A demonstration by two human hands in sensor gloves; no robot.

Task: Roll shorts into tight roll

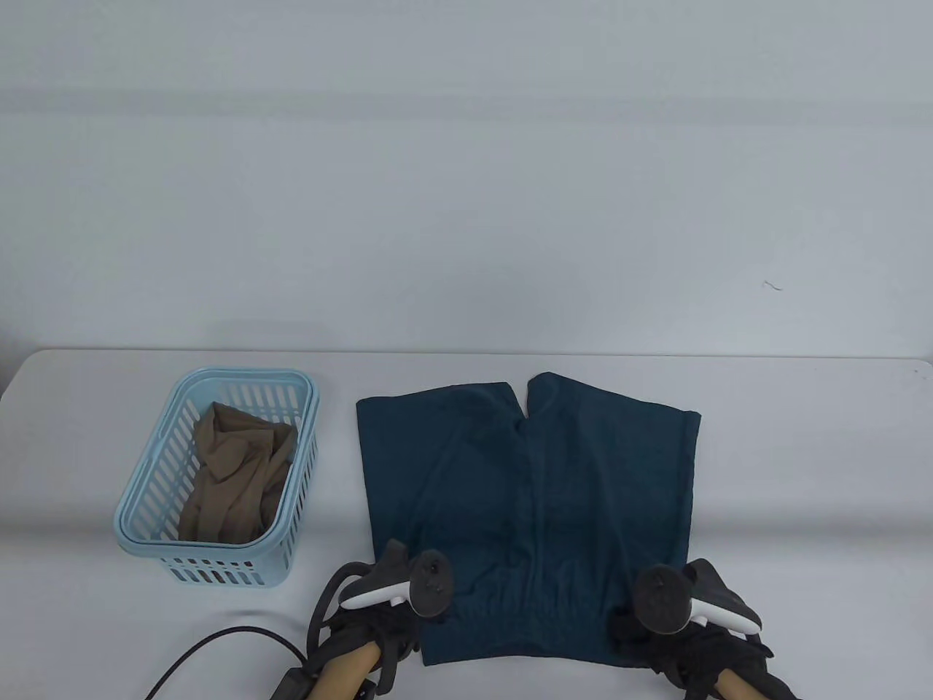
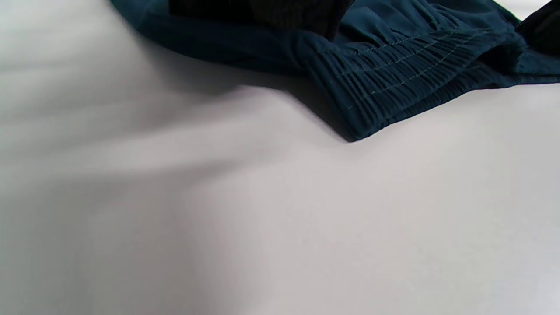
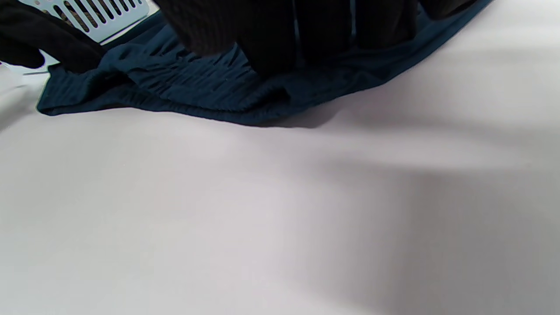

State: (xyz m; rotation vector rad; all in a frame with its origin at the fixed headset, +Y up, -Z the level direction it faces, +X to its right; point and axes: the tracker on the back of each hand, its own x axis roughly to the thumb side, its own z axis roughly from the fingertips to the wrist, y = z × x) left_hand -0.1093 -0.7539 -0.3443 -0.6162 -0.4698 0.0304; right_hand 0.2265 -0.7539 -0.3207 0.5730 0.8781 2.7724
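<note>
Shorts [image 1: 528,510]: lying flat and unrolled on the table [image 1: 802,474], waistband toward me, legs pointing away.
Left hand [image 1: 397,590]: I am gripping the waistband's left corner.
Right hand [image 1: 685,605]: I am pressing the right corner; finger curl not discernible.
Basket [image 1: 146,503]: sitting left of the shorts, holding tan cloth [image 1: 237,474].

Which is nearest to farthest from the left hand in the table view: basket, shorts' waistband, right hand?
1. Waistband: under the left hand, at its near-left corner.
2. Basket: to its left, apart.
3. Right hand: at the waistband's opposite corner.
</note>
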